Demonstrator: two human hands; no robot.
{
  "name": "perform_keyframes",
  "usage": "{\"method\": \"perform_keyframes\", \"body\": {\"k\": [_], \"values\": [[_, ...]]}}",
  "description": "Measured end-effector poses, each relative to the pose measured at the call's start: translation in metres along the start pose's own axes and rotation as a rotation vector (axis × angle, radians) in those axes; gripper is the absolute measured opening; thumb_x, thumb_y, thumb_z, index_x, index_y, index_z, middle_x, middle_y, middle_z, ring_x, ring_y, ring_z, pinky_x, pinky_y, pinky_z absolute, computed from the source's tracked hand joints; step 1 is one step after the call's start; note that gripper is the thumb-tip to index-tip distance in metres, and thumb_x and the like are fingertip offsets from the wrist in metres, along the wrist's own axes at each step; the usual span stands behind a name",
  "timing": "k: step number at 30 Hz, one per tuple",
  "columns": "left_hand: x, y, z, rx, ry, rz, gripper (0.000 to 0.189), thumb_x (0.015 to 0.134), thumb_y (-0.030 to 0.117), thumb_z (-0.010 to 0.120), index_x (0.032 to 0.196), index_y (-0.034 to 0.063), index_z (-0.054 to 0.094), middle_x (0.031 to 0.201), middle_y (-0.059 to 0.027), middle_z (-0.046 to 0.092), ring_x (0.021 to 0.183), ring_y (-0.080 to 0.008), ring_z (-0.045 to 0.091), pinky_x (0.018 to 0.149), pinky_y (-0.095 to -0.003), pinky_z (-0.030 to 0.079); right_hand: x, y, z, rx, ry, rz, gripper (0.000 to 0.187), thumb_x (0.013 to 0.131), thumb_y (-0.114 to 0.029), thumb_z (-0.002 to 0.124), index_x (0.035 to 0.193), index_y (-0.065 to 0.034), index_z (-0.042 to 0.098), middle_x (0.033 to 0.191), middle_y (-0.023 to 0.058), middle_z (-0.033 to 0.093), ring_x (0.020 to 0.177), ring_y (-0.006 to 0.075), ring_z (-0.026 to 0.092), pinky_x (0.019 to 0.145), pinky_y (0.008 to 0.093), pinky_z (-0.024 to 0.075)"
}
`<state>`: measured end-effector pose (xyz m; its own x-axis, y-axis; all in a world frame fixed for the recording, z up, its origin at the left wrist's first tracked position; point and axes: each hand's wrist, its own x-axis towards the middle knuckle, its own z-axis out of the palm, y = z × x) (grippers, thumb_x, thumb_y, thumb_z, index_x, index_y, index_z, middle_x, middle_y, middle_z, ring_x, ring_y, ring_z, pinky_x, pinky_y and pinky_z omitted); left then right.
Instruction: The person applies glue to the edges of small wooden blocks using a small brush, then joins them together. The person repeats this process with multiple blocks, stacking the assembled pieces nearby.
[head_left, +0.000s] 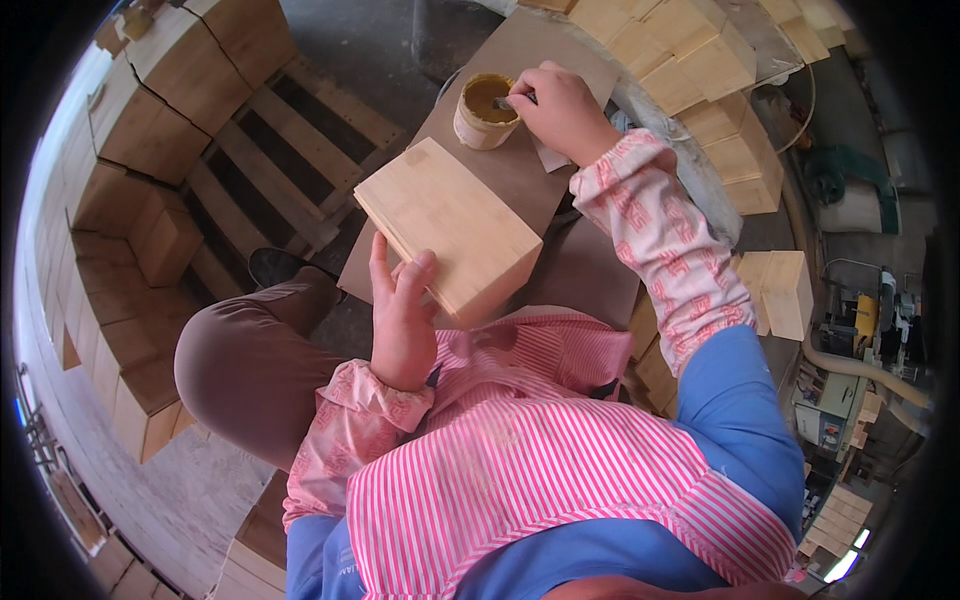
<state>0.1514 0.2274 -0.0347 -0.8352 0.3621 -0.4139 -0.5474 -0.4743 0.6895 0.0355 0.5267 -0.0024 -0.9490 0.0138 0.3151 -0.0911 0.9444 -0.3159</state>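
A pale wooden box (457, 225) is tilted over the near part of a brown work board (517, 60). My left hand (405, 307) grips the box by its near left edge, the thumb on the upper face and the fingers reaching underneath. A small darker patch marks the box's far corner. Beyond it stands an open plastic tub (484, 131) of yellowish-brown paste, with residue around its rim. Above the tub's right side, my right hand (559, 109) pinches a small tool, perhaps a putty knife, whose tip is at the paste. My fingers hide most of the tool.
Stacked wooden boxes (172, 82) curve along the left, around a slatted wooden pallet (300, 142). More boxes (667, 45) are piled at the upper right. Machinery (862, 322) and a hose (847, 367) are at the far right. My bent knee (247, 375) is left of the board.
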Motion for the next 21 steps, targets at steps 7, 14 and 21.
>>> {"method": "perform_keyframes", "body": {"k": [7, 14, 21], "values": [[0.001, -0.004, 0.0, -0.025, 0.022, -0.012, 0.103, 0.098, 0.033, 0.071, 0.174, 0.0131, 0.004, 0.147, -0.0183, 0.054, 0.134, -0.0302, 0.057, 0.105, -0.0485, 0.052, 0.018, 0.016, 0.016, 0.244, -0.257, 0.278, 0.021, 0.097, -0.023, 0.077, 0.1, -0.0018, 0.079, 0.081, 0.0064, 0.068, 0.067, 0.018, 0.062, 0.064, 0.0337, 0.0506], [0.0, -0.005, 0.005, -0.049, 0.021, -0.007, 0.096, 0.098, 0.03, 0.068, 0.172, 0.0147, 0.01, 0.149, -0.0164, 0.053, 0.133, -0.0294, 0.057, 0.106, -0.0453, 0.051, -0.016, 0.009, -0.015, 0.915, -0.226, 0.603, 0.025, 0.105, -0.023, 0.073, 0.111, 0.0013, 0.076, 0.08, -0.0055, 0.061, 0.062, 0.0038, 0.047, 0.053, 0.0226, 0.0348], [0.002, -0.017, 0.007, -0.022, 0.017, 0.0, 0.072, 0.103, 0.031, 0.06, 0.165, 0.0112, 0.029, 0.159, -0.0104, 0.047, 0.145, -0.0281, 0.052, 0.113, -0.0478, 0.05, -0.108, -0.014, -0.065, 1.165, -0.023, 0.465, 0.021, 0.107, -0.021, 0.07, 0.107, 0.0004, 0.073, 0.082, -0.0028, 0.062, 0.069, 0.0043, 0.053, 0.062, 0.0229, 0.0464]]}}
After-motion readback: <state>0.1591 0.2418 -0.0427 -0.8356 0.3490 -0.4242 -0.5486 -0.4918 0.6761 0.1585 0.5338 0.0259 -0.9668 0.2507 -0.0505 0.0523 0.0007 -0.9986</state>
